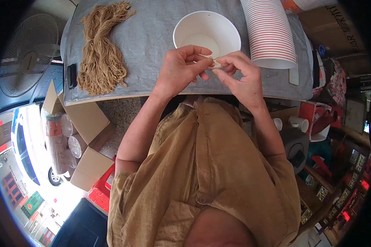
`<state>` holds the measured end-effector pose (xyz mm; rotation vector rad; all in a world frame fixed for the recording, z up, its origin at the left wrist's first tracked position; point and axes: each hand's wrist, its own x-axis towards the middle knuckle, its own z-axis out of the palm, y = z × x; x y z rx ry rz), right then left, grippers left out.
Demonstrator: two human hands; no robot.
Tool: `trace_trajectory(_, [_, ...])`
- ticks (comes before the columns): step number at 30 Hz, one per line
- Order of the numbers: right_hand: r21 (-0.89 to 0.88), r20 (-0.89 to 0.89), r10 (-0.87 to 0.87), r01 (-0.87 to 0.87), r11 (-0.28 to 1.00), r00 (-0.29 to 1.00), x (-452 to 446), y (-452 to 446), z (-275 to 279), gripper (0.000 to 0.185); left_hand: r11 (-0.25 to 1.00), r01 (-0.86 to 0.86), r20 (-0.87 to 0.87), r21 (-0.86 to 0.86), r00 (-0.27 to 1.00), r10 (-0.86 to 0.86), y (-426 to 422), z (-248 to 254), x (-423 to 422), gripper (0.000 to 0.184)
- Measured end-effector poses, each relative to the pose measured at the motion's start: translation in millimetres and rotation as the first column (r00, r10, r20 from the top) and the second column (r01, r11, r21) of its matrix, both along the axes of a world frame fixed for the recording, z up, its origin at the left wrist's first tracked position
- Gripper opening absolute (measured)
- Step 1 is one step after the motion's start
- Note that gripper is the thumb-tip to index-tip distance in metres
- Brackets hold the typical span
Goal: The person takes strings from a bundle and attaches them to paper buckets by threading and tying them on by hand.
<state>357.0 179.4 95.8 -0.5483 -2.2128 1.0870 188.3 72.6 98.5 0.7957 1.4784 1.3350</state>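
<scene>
Grey, slightly wrinkled sheeting covers the table [152,57] in front of the person, and over its near edge the two bare hands meet, fingertip to fingertip. Between them is a small pale piece [214,64], too small and too hidden by the fingers to make out. The left hand [178,71] has its thumb and forefinger drawn narrow on one side of it, the other fingers loosely curled. The right hand [244,77] pinches the other side between thumb and forefinger, its remaining fingers bent in towards the palm. The piece is held up in front of a wide, round, white bucket [208,25] with a smooth wall, which stands open on the sheeting; the hands overlap its near rim in the view, and whether they touch it I cannot tell.

To the left, well apart from the bucket, lies a thick twisted bundle of tan yarn [102,49], with a small black oblong object [71,76] just beside its lower end. To the right, near the bucket, a long nested stack of white cups with red bands [271,35] lies on its side, mouth towards the person. Below the table's left edge is an open brown cardboard box [85,123], with a round white fan [29,61] farther up on that side. Two white mugs [299,123] show under the right edge
</scene>
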Motion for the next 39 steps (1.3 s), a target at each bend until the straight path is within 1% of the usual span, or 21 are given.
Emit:
trace_trajectory(4, [0.033,-0.035,-0.02,0.022,0.999,0.999,-4.4,-2.8,-5.0,0.016,1.0,-0.011,0.021,-0.024,1.0,0.012,1.7,-3.1,2.1,0.027])
trace_trajectory(5, [0.035,-0.048,-0.026,0.028,0.999,0.999,-5.2,-2.7,-6.9,0.014,1.0,-0.013,0.051,0.002,0.999,0.013,2.0,-5.0,2.5,0.026])
trace_trajectory(7, [0.011,-0.051,-0.023,0.023,1.0,0.998,-6.3,-3.5,-6.2,0.011,0.998,-0.021,0.113,0.054,0.994,0.015,2.0,-8.1,2.5,0.024])
trace_trajectory(10, [-0.021,-0.061,-0.018,0.017,1.0,0.998,-6.8,-2.7,-8.4,0.009,0.996,-0.024,0.134,0.088,0.991,0.012,1.1,-7.1,2.2,0.024])
trace_trajectory(13, [-0.051,-0.064,-0.013,0.01,0.999,0.998,-5.7,-0.4,-10.7,0.008,0.996,-0.007,0.178,0.085,0.984,-0.008,1.3,-8.2,-0.4,0.023])
trace_trajectory(19, [-0.098,-0.065,-0.034,0.027,0.995,0.997,-6.0,-1.9,-10.4,0.007,0.996,0.021,0.144,0.081,0.989,-0.032,2.8,-9.6,-2.4,0.02])
trace_trajectory(22, [-0.099,-0.059,-0.035,0.029,0.995,0.998,-5.9,-1.9,-10.8,0.007,0.996,0.024,0.164,0.084,0.986,-0.038,2.7,-7.4,-2.3,0.017])
trace_trajectory(28, [-0.074,-0.053,-0.034,0.03,0.997,0.998,-7.2,-1.6,-9.7,0.008,0.998,0.054,0.088,0.014,0.995,-0.055,2.1,-1.1,-2.6,0.014])
trace_trajectory(31, [-0.069,-0.037,-0.047,0.044,0.997,0.998,-7.4,-2.7,-9.4,0.008,0.996,0.071,0.094,0.046,0.993,-0.075,2.2,-8.4,-3.3,0.015])
trace_trajectory(34, [-0.072,-0.026,-0.049,0.047,0.996,0.998,-7.0,-2.6,-10.4,0.008,0.996,0.048,0.143,0.079,0.988,-0.059,2.0,-9.9,-2.1,0.017])
trace_trajectory(39, [-0.086,-0.036,-0.056,0.053,0.995,0.998,-7.1,-3.7,-12.6,0.008,0.997,0.044,0.135,0.06,0.989,-0.052,2.0,-9.9,-2.4,0.02])
